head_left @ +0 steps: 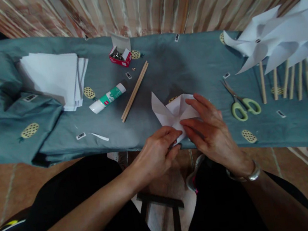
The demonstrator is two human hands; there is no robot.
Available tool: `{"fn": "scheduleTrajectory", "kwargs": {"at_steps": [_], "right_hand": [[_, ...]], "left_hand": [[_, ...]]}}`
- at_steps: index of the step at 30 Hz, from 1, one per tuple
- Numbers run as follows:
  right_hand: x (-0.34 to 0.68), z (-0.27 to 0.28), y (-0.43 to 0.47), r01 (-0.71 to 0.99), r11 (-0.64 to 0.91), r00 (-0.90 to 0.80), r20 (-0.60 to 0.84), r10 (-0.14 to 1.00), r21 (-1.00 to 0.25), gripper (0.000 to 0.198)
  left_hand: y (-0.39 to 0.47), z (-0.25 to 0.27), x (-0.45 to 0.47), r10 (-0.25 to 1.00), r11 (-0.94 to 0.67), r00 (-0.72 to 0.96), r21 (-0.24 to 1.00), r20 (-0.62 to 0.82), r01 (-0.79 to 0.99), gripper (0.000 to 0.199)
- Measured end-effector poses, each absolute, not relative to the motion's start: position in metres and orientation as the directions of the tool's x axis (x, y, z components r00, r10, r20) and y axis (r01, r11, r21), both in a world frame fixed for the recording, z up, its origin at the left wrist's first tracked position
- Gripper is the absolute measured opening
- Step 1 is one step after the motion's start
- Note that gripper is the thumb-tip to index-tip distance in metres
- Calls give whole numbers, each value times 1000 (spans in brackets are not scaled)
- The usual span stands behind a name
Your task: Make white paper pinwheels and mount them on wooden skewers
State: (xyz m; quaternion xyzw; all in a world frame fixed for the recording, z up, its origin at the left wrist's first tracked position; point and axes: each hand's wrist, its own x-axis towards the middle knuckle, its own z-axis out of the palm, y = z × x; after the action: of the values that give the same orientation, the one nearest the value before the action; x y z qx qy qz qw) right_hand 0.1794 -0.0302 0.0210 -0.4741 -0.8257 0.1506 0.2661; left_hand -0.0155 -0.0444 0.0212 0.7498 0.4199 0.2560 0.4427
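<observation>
At the left of the frame, a stack of white paper (49,75) lies, its sheets unevenly aligned, on the counter (197,57), which is draped in a blue-green cloth with pineapple prints. Right of it, lower down, is a thin paper scrap (99,136), and above that a glue stick (107,99) lies at a slant, capped in white. In the upper middle stands a small red box (121,59), its lid raised, with metal pieces (116,54) inside. Two wooden sticks (135,91) lie side by side just right of the glue stick. At the lower centre, the left hand (158,152) has its grip closed on the lower part of the folded paper (168,116), which sits at the counter's near edge with pointed flaps raised. The right hand (208,130) has its grip clamped on the paper's right side, fingers on a flap; a silver bracelet (254,173) circles that wrist. Farther right, green-handled scissors (240,103) lie slightly spread, and at the upper right, white pinwheels (279,33) overlap in a row, their wooden handles pointing down the frame.
</observation>
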Motion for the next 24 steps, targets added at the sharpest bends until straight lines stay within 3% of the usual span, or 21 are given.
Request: {"fn": "scheduleTrajectory", "kwargs": {"at_steps": [4, 10, 17, 24], "right_hand": [[180, 21, -30, 703, 524, -427, 305, 851, -480, 38], [179, 18, -30, 686, 541, -443, 311, 841, -487, 31], [179, 18, -30, 702, 584, -477, 340, 810, -408, 28], [178, 17, -29, 709, 549, -476, 275, 835, -443, 42]], "left_hand": [[-45, 20, -15, 856, -269, 515, 878, 31, 395, 27], [-45, 20, -15, 858, -267, 513, 873, 22, 409, 28], [-44, 22, -15, 859, -259, 511, 873, 13, 413, 26], [-44, 21, -15, 859, -259, 512, 876, 17, 406, 26]]}}
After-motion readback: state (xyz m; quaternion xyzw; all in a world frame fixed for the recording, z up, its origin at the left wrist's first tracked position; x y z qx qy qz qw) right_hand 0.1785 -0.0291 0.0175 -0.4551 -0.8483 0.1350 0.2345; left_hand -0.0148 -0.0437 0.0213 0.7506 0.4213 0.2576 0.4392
